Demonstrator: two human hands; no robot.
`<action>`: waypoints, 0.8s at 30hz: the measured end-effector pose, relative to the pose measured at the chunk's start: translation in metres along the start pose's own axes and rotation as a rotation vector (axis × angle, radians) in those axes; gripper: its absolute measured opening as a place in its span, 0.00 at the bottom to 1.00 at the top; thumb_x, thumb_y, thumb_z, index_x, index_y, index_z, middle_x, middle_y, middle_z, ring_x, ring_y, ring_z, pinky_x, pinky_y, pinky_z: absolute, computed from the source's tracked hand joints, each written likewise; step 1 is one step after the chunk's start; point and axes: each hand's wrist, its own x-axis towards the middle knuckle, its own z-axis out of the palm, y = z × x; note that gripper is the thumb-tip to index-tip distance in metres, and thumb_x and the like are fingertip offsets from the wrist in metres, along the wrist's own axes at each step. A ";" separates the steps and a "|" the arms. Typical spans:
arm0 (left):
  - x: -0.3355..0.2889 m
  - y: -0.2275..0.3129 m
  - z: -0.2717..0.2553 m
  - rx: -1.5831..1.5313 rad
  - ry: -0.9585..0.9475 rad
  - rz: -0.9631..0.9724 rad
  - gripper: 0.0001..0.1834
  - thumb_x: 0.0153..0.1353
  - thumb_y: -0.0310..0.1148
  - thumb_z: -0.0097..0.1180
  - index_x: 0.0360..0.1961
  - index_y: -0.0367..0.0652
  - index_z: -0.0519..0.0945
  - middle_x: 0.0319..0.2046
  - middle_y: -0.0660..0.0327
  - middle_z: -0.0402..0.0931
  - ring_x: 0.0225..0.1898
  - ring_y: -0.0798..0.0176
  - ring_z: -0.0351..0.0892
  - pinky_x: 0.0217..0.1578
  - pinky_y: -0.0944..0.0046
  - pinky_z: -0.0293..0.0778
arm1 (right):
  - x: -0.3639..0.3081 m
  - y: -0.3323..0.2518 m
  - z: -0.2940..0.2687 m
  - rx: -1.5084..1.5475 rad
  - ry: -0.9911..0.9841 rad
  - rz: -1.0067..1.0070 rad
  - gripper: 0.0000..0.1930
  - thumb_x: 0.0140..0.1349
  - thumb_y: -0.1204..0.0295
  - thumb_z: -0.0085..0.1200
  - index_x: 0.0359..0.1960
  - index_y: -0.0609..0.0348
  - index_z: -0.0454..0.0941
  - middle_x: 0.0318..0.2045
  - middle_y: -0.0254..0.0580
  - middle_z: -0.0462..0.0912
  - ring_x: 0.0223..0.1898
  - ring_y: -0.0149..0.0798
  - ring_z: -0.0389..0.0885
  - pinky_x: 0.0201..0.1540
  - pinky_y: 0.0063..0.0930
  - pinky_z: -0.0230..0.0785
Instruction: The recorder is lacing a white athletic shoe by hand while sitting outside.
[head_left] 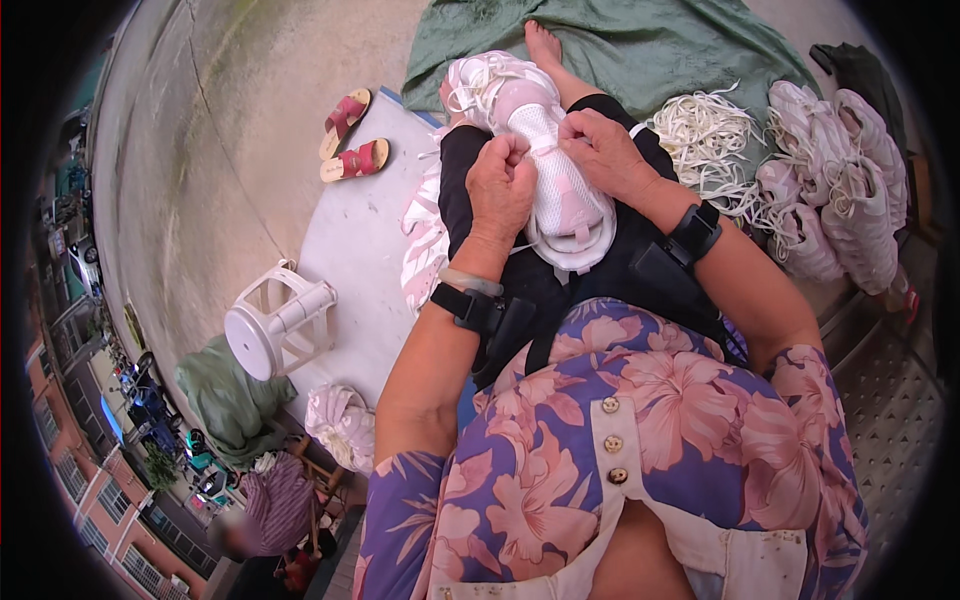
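A pink and white mesh sneaker lies across my lap, its rounded end toward me. My left hand is closed at the shoe's left edge, thumb and finger pinched. Opposite it, my right hand pinches at the right edge. What looks like a white shoelace stretches across the shoe between them, mostly hidden by my fingers. Beyond my hands, against my shins, rests a bundle of white laces and pink shoe parts.
To the right lie a heap of loose white laces and a pile of pink sneakers on a green cloth. More shoes sit by my left leg. Left are red sandals and a tipped white stool. Another person is at lower left.
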 end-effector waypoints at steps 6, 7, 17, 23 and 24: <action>-0.001 -0.001 0.003 0.044 0.025 0.029 0.06 0.49 0.22 0.51 0.31 0.37 0.75 0.21 0.67 0.68 0.23 0.75 0.66 0.27 0.75 0.66 | -0.001 -0.009 0.001 -0.008 -0.071 0.021 0.05 0.51 0.72 0.48 0.27 0.61 0.72 0.26 0.47 0.73 0.31 0.46 0.74 0.36 0.33 0.66; -0.001 -0.002 0.003 0.044 0.026 0.027 0.06 0.49 0.22 0.51 0.31 0.37 0.75 0.21 0.67 0.68 0.23 0.75 0.66 0.27 0.75 0.66 | -0.001 -0.009 0.002 -0.048 -0.062 -0.003 0.05 0.51 0.72 0.49 0.26 0.61 0.73 0.25 0.47 0.74 0.30 0.45 0.74 0.35 0.32 0.66; -0.011 -0.007 0.008 0.133 0.155 0.254 0.06 0.51 0.22 0.54 0.32 0.39 0.75 0.25 0.60 0.71 0.22 0.68 0.72 0.25 0.69 0.69 | 0.014 -0.002 -0.004 0.194 -0.330 0.119 0.03 0.53 0.75 0.51 0.25 0.60 0.72 0.22 0.25 0.68 0.27 0.21 0.62 0.31 0.16 0.58; -0.004 -0.001 0.007 0.227 0.156 0.336 0.06 0.50 0.22 0.54 0.31 0.39 0.74 0.26 0.55 0.72 0.24 0.58 0.74 0.27 0.65 0.70 | 0.025 0.004 -0.004 0.269 -0.455 0.137 0.03 0.53 0.76 0.50 0.25 0.61 0.72 0.22 0.24 0.69 0.27 0.20 0.62 0.30 0.15 0.58; -0.003 -0.001 0.006 0.233 0.145 0.339 0.06 0.50 0.21 0.54 0.31 0.39 0.74 0.26 0.55 0.72 0.25 0.56 0.74 0.27 0.64 0.70 | 0.027 0.005 -0.004 0.273 -0.453 0.137 0.03 0.53 0.76 0.50 0.25 0.61 0.72 0.22 0.24 0.69 0.27 0.20 0.62 0.30 0.15 0.58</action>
